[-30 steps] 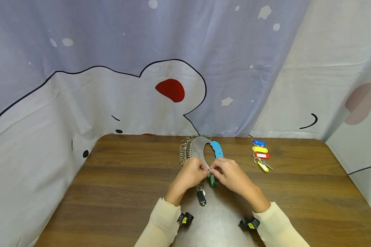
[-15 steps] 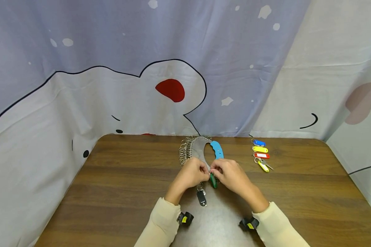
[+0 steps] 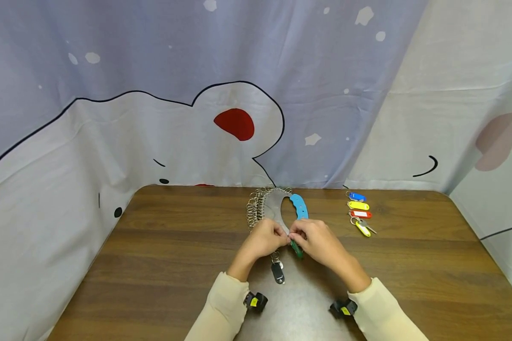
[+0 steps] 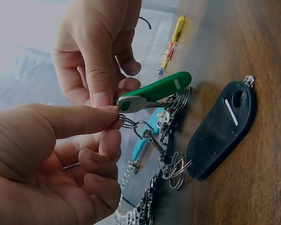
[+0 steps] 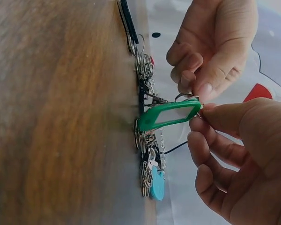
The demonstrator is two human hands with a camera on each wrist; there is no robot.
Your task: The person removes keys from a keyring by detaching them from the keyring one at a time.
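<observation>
My left hand pinches a split key ring between thumb and forefinger, and a small metal clip links to it. Close against it, my right hand pinches the ring end of a green key tag. A silver key hangs alongside the tag. Under both hands lies a crescent-shaped metal key holder, with a blue handle and many clips and rings along its outer edge. A black key tag hangs from its near end and lies on the table.
On the right of the wooden table lie a blue key tag, a yellow key tag, a red key tag and a yellow-green tag with a key. A printed curtain hangs behind.
The green key tag has swung so that its free end points further right and now looks narrower in the head view. Both hands stay almost in place over the holder's near end.
</observation>
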